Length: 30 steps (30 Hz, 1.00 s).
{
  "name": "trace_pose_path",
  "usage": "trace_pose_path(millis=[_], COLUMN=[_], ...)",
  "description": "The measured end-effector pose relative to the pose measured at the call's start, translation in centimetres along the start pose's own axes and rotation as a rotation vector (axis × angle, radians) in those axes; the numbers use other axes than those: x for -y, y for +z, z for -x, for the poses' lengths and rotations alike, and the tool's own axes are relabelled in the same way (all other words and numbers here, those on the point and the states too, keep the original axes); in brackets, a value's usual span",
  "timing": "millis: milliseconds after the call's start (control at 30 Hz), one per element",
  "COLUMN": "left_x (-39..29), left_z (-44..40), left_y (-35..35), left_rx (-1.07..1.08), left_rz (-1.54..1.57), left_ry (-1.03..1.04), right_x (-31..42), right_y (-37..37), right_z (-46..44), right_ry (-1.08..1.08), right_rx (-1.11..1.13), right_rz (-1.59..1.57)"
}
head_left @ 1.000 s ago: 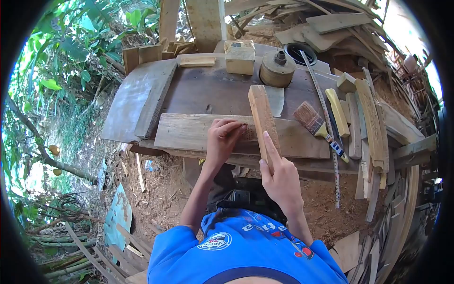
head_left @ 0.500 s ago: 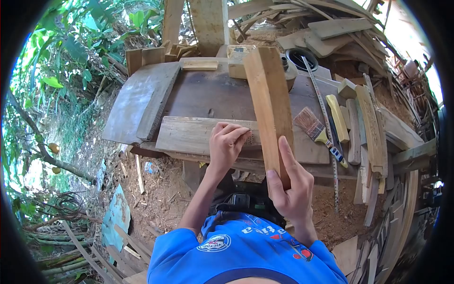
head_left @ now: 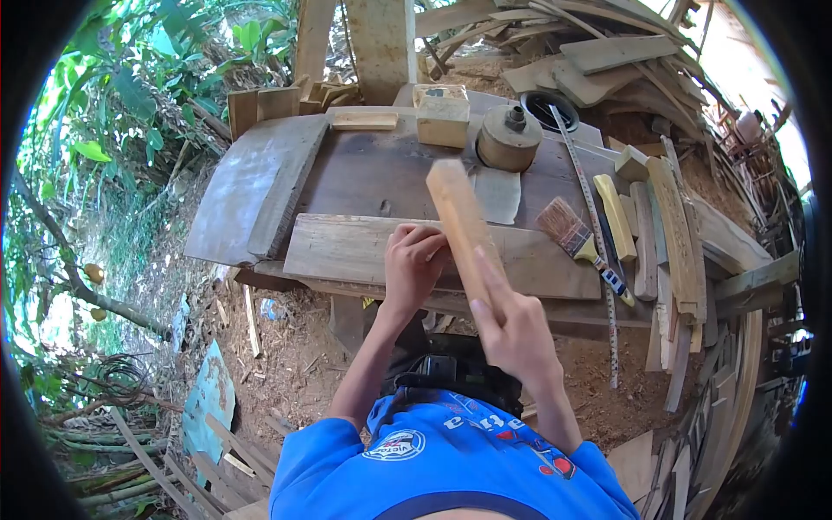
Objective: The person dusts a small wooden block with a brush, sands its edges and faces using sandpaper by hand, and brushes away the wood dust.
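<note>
My right hand [head_left: 518, 334] is wrapped round the lower end of a wooden block [head_left: 464, 227], slightly blurred, its upper end tilted to the left. Just left of it, my left hand [head_left: 414, 264] is pinched closed over a flat board [head_left: 338, 250] on the workbench [head_left: 373, 165]. Whatever its fingertips hold is too small and hidden behind the block to make out. The block's middle stands beside those fingertips; contact cannot be made out. A paintbrush [head_left: 568, 230] lies across the board's right part.
A tape measure [head_left: 582, 178], a yellow-handled piece [head_left: 614, 217] and wood strips [head_left: 685, 238] lie on the right. At the back stand a wooden cube [head_left: 442, 117], a round can [head_left: 509, 139] and a black bowl [head_left: 563, 113]. A thick plank [head_left: 290, 186] lies left.
The wooden block was raised upright half a second ago; my right hand has since swung it down and left toward my left hand. My left hand has stayed nearly in place.
</note>
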<state>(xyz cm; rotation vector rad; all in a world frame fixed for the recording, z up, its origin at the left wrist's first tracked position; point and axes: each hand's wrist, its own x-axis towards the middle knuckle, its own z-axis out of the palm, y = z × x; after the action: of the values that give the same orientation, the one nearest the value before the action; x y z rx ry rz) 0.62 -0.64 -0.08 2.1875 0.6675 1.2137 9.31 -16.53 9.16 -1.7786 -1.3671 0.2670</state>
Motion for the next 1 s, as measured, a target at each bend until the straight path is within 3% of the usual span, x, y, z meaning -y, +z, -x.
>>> trace_pose_path(millis=[67,200,367,467,600,1000], left_x=[0.5,0.5,0.2,2.6,0.7,1.1], left_z=[-0.3,-0.3,0.2,0.9,0.8,0.9], left_y=[0.0,0.1,0.4,1.0,0.3,-1.0], left_rx=[0.028,0.040,0.015,-0.164,-0.103,0.071], left_rz=[0.062,0.025,-0.088,0.766,0.487,0.312], left_ry=[-0.018,-0.006,0.055,-0.622,-0.284,-0.118], right_x=[-0.7,0.0,-1.2,-0.2,-0.8,-1.3], right_y=[0.0,-0.2,0.9,1.1,1.3,1.3], right_z=[0.2,0.6,1.2,1.2,1.4,1.7], right_ry=[0.189,0.333,0.254,0.298,0.273,0.254], right_rx=[0.143,0.058,0.137,0.164,0.146,0.134], right_rz=[-0.082,-0.264,0.090,0.179,0.168,0.161])
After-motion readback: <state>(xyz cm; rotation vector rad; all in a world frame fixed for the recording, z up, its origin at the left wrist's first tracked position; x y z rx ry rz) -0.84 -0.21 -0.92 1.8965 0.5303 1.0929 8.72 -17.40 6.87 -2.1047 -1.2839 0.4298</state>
